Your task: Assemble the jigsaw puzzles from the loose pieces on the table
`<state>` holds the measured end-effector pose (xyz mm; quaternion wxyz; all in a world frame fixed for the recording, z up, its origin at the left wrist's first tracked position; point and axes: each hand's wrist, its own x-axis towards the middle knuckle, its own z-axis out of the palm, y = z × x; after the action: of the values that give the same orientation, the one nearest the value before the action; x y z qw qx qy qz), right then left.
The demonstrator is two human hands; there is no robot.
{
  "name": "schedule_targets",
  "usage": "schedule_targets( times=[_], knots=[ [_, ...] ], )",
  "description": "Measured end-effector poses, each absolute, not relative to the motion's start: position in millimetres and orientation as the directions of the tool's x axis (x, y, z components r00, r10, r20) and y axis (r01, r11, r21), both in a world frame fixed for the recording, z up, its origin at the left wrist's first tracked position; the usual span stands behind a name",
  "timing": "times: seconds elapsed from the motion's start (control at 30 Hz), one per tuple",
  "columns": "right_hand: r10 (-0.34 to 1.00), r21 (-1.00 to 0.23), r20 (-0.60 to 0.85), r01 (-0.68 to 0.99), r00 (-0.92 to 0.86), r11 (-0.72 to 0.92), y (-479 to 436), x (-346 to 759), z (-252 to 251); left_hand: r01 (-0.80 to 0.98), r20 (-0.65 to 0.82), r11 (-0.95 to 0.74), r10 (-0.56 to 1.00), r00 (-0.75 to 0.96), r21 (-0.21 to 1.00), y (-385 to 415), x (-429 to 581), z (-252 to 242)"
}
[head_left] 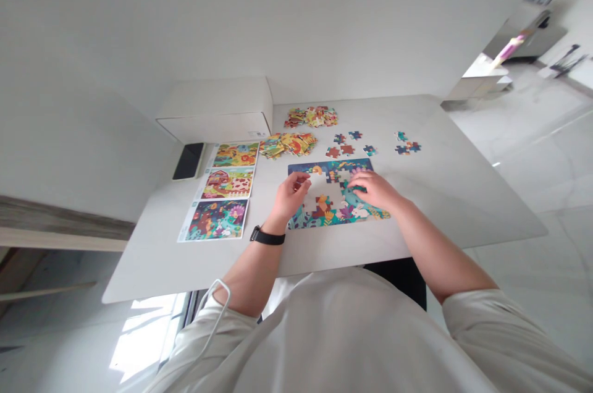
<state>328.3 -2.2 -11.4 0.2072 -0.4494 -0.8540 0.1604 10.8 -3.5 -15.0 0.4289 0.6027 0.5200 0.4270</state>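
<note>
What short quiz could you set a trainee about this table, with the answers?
1. How many printed pictures are in the column left of the jigsaw puzzle?

2. True or false: the jigsaw puzzle has no gap left in its middle.

3. Where is the right hand?
A) Over the phone
B) Over the jigsaw puzzle
C) Over the white box

Key:
1. Three.
2. False; a pale gap shows there.
3. B.
</note>
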Motion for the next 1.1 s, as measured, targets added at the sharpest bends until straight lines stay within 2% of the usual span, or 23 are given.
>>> schedule_targets(
  times=[0.37,0.7,0.97,1.1],
  knots=[
    [0.852,-0.389,0.22,0.759,-0.475,0.523,-24.5,322.1,-20.3,0.365,0.093,-0.128,0.989,0.113,0.922,-2.6,10.9,-17.7],
    [0.876,-0.388,0.189,0.785,-0.445,0.483,-25.4,327.9,-15.1,0.384,0.074,-0.107,0.992,0.098,0.917,-2.6,11.4,-12.7],
    [0.871,-0.461,0.135,0.748,-0.472,0.477,-24.2,328.6,-3.1,0.361,0.095,-0.126,0.99,0.102,0.924,-0.1,10.7,-15.8],
    [0.894,-0.52,0.169,0.733,-0.415,0.438,-17.6,340.8,10.2,0.369,0.093,-0.121,0.991,0.095,0.921,0.8,10.5,-16.1]
  ],
)
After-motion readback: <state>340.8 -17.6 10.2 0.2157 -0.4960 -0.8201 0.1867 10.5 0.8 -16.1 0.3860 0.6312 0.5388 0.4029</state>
